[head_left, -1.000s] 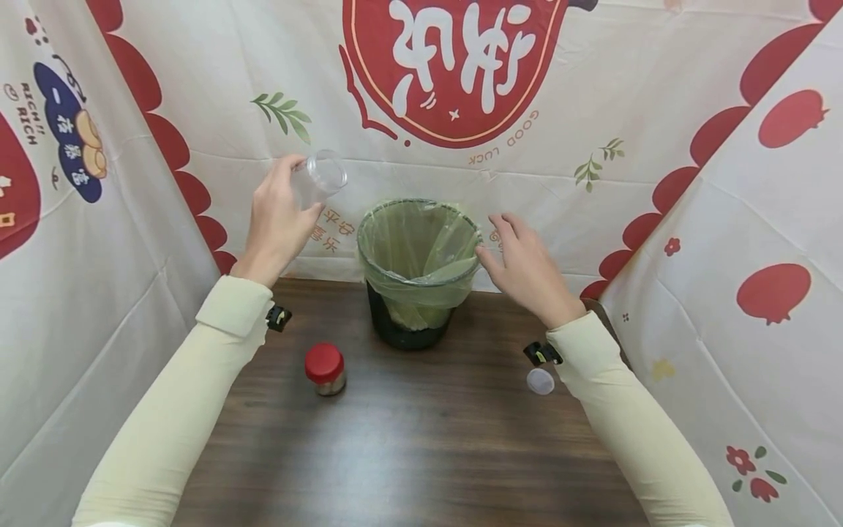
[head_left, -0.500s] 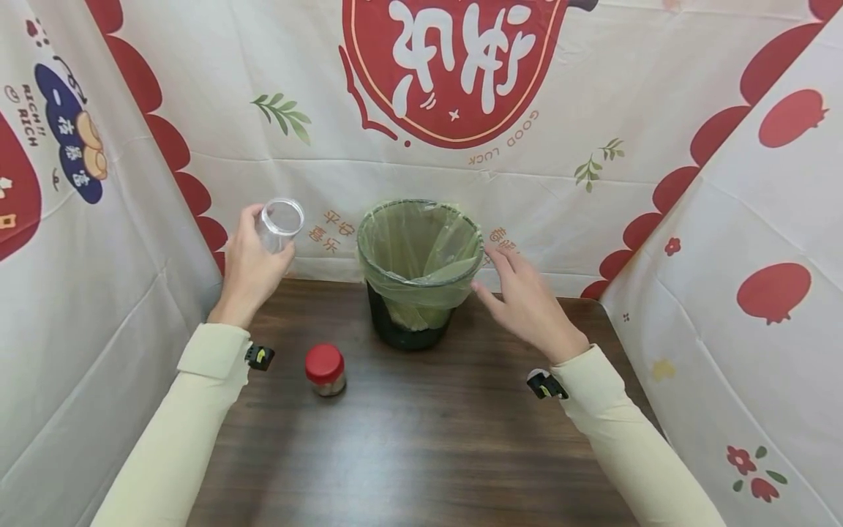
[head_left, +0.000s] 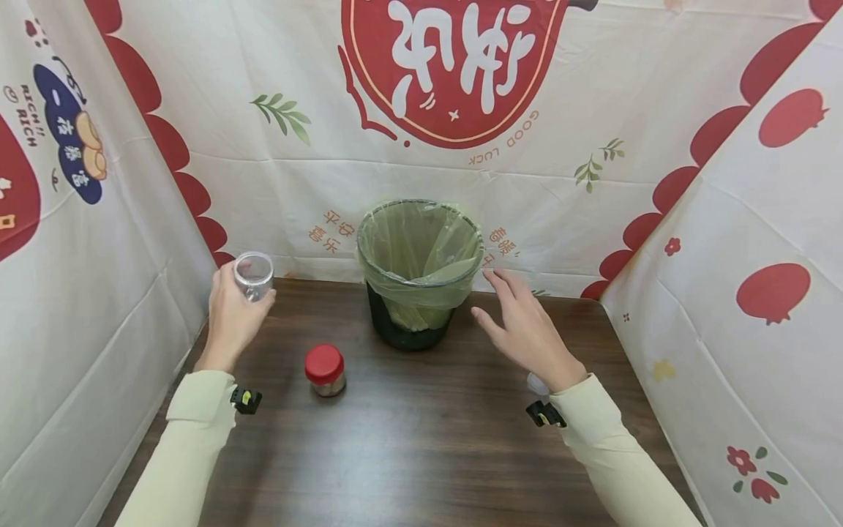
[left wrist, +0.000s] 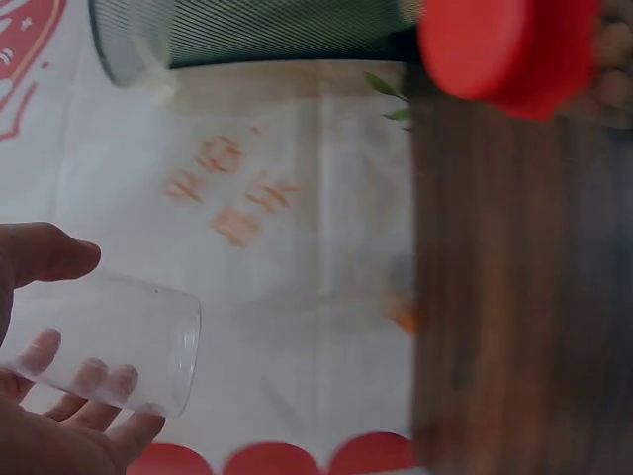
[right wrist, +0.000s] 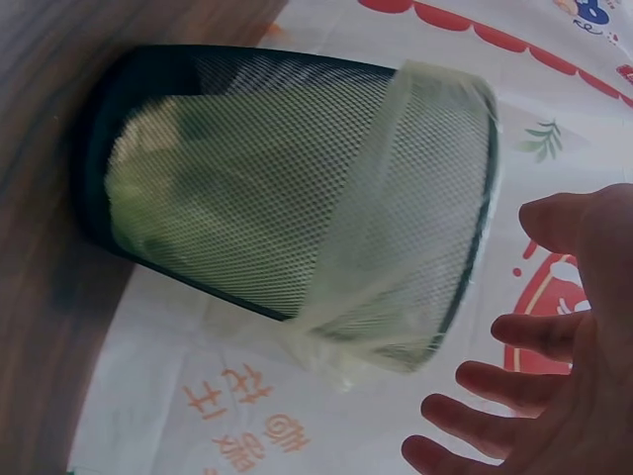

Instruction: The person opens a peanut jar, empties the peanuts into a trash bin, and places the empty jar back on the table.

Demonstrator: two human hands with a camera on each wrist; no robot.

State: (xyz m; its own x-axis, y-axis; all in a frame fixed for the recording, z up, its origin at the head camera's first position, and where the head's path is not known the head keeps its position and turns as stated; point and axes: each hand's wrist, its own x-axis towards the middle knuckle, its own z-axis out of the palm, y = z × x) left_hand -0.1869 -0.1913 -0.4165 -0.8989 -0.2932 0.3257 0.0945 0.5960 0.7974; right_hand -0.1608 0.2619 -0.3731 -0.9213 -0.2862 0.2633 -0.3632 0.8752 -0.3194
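Note:
My left hand (head_left: 230, 316) grips a clear, lidless plastic jar (head_left: 254, 271) at the left, with its round mouth facing up. In the left wrist view the thumb and fingers wrap around the see-through wall, and no contents show inside. Right of the bin, my right hand (head_left: 530, 333) hovers with spread fingers, holding nothing. Between the hands stands a black mesh waste bin (head_left: 405, 335), lined with a pale green bag (head_left: 421, 294) folded over its rim. A small jar with a red lid (head_left: 324, 364) sits on the table in front of the left hand.
A small whitish disc (head_left: 536, 383) lies on the brown wooden table (head_left: 421, 446), partly covered by my right wrist. White printed cloth (head_left: 296, 219) hangs behind the table and along both sides. The bin stands close to the back cloth.
My left hand has come down and left with the clear jar, which has turned from tilted toward the bin to nearly upright. My right hand has drawn back from the bin's rim.

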